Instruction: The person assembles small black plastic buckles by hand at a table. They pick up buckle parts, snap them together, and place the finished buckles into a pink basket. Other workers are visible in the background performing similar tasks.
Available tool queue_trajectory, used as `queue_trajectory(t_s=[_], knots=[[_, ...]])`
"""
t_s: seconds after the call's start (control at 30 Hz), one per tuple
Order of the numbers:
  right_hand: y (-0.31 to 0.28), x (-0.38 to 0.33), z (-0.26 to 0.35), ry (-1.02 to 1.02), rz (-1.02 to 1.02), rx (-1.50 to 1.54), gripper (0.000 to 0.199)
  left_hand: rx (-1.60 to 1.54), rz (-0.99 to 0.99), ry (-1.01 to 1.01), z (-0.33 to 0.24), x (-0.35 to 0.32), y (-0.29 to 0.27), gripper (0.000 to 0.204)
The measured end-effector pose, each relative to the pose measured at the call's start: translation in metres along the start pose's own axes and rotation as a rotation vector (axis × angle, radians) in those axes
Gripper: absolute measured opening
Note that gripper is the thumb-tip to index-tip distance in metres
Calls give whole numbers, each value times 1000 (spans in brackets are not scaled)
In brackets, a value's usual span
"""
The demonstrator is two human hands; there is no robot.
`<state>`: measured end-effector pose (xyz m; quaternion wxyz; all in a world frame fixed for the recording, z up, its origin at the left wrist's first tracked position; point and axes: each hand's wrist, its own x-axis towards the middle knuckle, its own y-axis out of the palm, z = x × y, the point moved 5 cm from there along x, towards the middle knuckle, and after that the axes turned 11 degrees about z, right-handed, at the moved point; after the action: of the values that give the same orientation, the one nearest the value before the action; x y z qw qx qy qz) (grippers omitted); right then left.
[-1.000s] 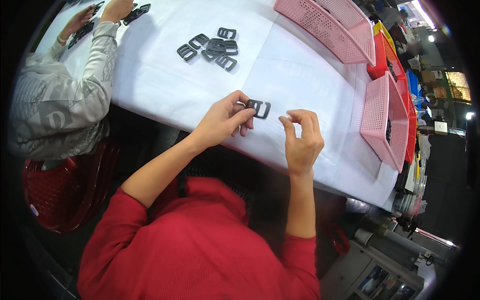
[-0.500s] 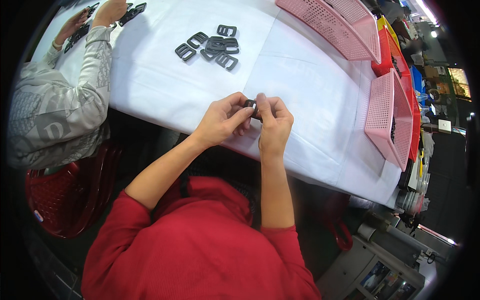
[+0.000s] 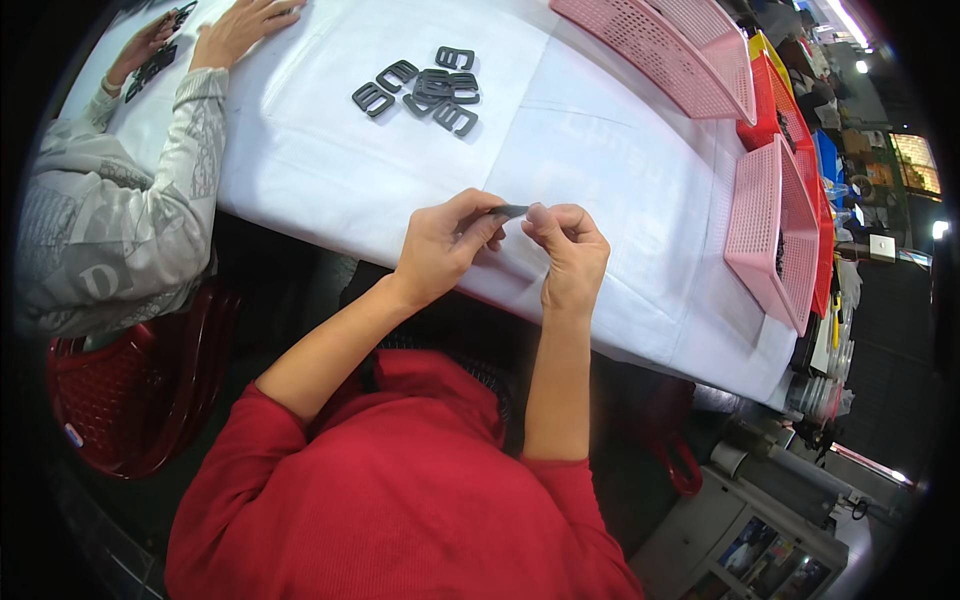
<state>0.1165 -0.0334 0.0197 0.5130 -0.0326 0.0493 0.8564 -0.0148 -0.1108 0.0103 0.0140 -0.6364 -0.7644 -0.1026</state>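
A black plastic buckle point(image 3: 512, 211), turned nearly edge-on, is pinched between both my hands just above the table's near edge. My left hand point(image 3: 438, 243) has its thumb and fingers closed on one end of it. At the other end, the thumb and fingertips of my right hand point(image 3: 572, 256) are pressed together, hiding that end. Ahead on the white cloth lies a loose pile of similar black buckles point(image 3: 456, 58), some overlapping.
Pink perforated baskets point(image 3: 762, 215) and a red basket point(image 3: 760, 118) line the table's right side. At left, a person in a grey patterned sleeve point(image 3: 200, 130) reaches over the white-covered table point(image 3: 620, 210); dark pieces lie by their hands. A red chair point(image 3: 130, 400) stands below.
The buckle has tilted from showing its face to nearly edge-on. My right hand has shifted slightly right. The neighbouring person's nearer hand has let go of dark pieces and spread flat.
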Motion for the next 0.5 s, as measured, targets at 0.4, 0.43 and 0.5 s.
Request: queue_trajectory(t_s=[0.4, 0.43, 0.5], knots=[[-8, -41, 6, 83, 32, 64, 28, 805, -39, 566, -15, -16, 24, 36], [-4, -39, 6, 37, -19, -27, 26, 854, -39, 556, -17, -16, 28, 37], [-2, -27, 5, -32, -108, -89, 20, 951, -44, 516, -21, -13, 31, 38]])
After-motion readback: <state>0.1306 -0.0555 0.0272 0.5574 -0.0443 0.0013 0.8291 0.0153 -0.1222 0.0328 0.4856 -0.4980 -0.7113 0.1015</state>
